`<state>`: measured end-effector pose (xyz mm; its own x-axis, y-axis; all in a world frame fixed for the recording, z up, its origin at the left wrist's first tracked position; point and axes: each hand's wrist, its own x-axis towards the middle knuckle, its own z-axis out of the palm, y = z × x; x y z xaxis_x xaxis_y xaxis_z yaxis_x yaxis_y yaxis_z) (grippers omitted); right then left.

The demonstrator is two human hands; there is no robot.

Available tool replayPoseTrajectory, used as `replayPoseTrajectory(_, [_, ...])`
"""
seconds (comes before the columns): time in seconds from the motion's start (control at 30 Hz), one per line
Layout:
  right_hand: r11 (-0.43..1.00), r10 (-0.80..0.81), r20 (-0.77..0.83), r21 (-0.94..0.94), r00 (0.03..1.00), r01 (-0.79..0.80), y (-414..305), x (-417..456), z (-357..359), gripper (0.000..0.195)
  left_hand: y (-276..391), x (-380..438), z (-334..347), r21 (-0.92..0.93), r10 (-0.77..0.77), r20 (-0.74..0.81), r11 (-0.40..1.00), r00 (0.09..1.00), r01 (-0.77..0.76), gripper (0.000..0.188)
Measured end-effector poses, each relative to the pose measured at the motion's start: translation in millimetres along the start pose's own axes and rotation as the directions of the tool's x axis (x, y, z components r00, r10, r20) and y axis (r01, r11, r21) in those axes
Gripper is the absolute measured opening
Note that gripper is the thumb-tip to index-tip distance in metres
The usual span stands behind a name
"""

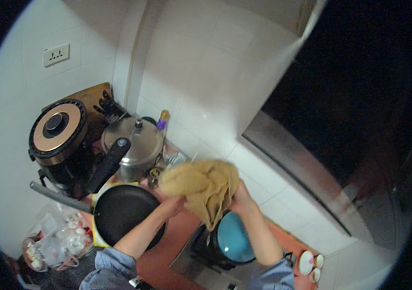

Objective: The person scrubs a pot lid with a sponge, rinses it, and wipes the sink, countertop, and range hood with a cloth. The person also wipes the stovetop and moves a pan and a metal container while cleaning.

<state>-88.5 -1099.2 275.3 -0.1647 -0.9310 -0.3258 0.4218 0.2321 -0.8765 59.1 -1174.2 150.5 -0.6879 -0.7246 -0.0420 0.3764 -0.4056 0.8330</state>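
Note:
A crumpled tan cloth (209, 181) hangs between my two hands above the red countertop (180, 235). My left hand (175, 206) grips its lower left side, fingers mostly hidden by the fabric. On the right edge, my right hand (241, 198) holds the cloth, its fingertips also behind it. Below my right hand sits a pan with a blue interior (235, 237) on the stove (184, 259). A black frying pan (126, 214) with a grey handle lies under my left forearm, on something yellow and white.
A silver pressure cooker (137, 145) with a black handle stands behind the frying pan, beside a black and rose-gold electric cooker (59, 127). Plastic bags (57, 239) fill the lower left. Small white-topped containers (305, 262) stand at right. A range hood (300, 181) overhangs the tiled wall.

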Motion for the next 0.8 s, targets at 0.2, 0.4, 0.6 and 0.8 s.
replayPoseTrajectory(0.2, [0.924,-0.173,-0.186,-0.371,0.967,0.094,-21,-24,-13,0.031,48,7,27,-0.562,-0.032,0.047,0.826,0.998,0.052,0.045])
replayPoseTrajectory(0.4, [-0.429,-0.882,0.393,-0.898,0.261,-0.099,-97,-160,-21,0.019,175,85,82,-0.705,0.31,0.058,0.686,0.949,-0.181,0.048])
replayPoseTrajectory(0.6, [-0.586,-0.603,0.779,-0.283,0.175,-0.759,-160,-258,-41,0.04,287,86,216,-0.129,0.95,0.311,0.011,-0.03,-0.992,0.056])
replayPoseTrajectory(0.8, [-0.528,-0.282,0.91,0.118,0.304,-0.841,-202,-258,-69,0.047,288,124,246,-0.427,0.937,0.348,0.193,0.036,-0.883,0.053])
